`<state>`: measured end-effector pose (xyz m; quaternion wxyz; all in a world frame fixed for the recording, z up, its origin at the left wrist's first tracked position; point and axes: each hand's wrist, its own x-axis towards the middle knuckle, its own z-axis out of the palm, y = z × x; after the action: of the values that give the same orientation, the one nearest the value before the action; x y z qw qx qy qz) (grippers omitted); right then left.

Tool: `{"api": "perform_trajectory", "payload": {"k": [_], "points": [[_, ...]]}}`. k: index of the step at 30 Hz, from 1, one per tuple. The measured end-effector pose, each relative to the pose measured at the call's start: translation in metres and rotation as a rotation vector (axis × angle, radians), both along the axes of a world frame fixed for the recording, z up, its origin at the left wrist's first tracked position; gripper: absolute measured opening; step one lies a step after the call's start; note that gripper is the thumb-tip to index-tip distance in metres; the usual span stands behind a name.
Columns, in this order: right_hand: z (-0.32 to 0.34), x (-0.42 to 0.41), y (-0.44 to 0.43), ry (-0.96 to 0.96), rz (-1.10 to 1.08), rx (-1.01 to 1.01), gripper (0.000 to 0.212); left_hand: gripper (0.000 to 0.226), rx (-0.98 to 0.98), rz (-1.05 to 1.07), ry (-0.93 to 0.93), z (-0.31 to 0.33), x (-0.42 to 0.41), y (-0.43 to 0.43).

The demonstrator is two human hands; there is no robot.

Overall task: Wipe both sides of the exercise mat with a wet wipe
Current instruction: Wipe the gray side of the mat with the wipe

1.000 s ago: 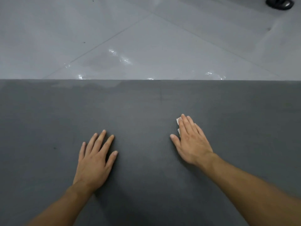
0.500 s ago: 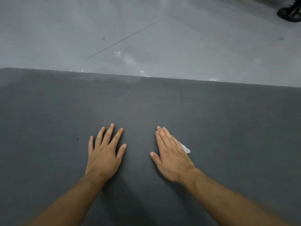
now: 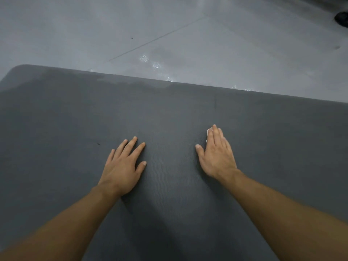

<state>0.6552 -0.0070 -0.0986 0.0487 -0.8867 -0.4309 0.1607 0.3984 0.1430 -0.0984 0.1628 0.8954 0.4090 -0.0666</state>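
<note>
While R hand point(image 3: 216, 157) presses white wipe point(image 3: 207, 131), L hand point(image 3: 124, 166) rests on ribbed mat point(image 3: 75, 113).

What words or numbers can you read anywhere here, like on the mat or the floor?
There are none to read.
The dark grey ribbed foam exercise mat shows only its texture, with no logo or print.
The pale grey tiled floor has only seams, specks and wet glints.
The small white wet wipe peeking from under the right hand shows no writing.
The black object in the far corner is cut off, and no label shows.
</note>
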Motion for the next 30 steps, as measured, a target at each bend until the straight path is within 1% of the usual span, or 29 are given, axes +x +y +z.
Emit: {"api": "perform_trajectory", "payload": {"k": [1, 3, 5, 8, 11, 14, 15, 16, 18, 20, 22, 25, 27, 28, 30], "points": [[-0.001, 0.003, -0.001, 0.027, 0.0, -0.001, 0.078, 0.064, -0.001, 0.012, -0.003, -0.002, -0.002, -0.004], [0.0, -0.002, -0.001, 0.072, 0.089, -0.002, 0.081, 0.063, -0.002, 0.038, -0.007, -0.004, -0.003, -0.013], [0.002, -0.023, -0.001, 0.106, 0.246, -0.004, 0.08, 0.063, -0.004, 0.061, -0.015, -0.004, -0.005, -0.022], [0.001, -0.073, -0.012, 0.133, 0.519, 0.043, 0.08, 0.061, -0.007, 0.069, -0.033, -0.005, -0.009, -0.029], [-0.01, -0.12, -0.045, 0.035, 0.769, 0.134, 0.08, 0.066, -0.011, 0.031, -0.017, -0.004, -0.018, -0.028], [-0.018, -0.132, -0.072, -0.095, 0.936, 0.134, 0.079, 0.064, -0.01, 0.004, -0.001, -0.003, -0.021, -0.024], [-0.018, -0.125, -0.074, -0.131, 0.925, 0.152, 0.079, 0.063, -0.009, 0.012, -0.008, -0.002, -0.02, -0.025], [-0.02, -0.114, -0.073, -0.148, 0.864, 0.176, 0.078, 0.062, -0.011, 0.024, -0.015, -0.001, -0.018, -0.026], [-0.02, -0.085, -0.063, -0.162, 0.674, 0.194, 0.075, 0.06, -0.019, 0.05, -0.018, -0.001, -0.015, -0.03], [-0.02, -0.053, -0.054, -0.17, 0.515, 0.148, 0.07, 0.061, -0.015, 0.07, -0.01, -0.001, -0.012, -0.034], [-0.024, -0.024, -0.046, -0.181, 0.374, 0.096, 0.07, 0.06, -0.014, 0.095, -0.009, -0.002, -0.01, -0.038], [-0.025, 0.02, -0.036, -0.154, 0.097, 0.089, 0.075, 0.06, -0.022, 0.114, -0.002, -0.001, -0.008, -0.042], [-0.02, 0.047, -0.034, -0.094, -0.075, 0.053, 0.071, 0.061, -0.026, 0.114, -0.004, 0.0, -0.007, -0.043], [-0.017, 0.055, -0.035, -0.063, -0.114, 0.035, 0.069, 0.061, -0.026, 0.112, -0.004, 0.001, -0.006, -0.043], [-0.018, 0.056, -0.039, -0.045, -0.075, 0.053, 0.068, 0.061, -0.022, 0.113, 0.006, 0.001, -0.006, -0.045]]}}
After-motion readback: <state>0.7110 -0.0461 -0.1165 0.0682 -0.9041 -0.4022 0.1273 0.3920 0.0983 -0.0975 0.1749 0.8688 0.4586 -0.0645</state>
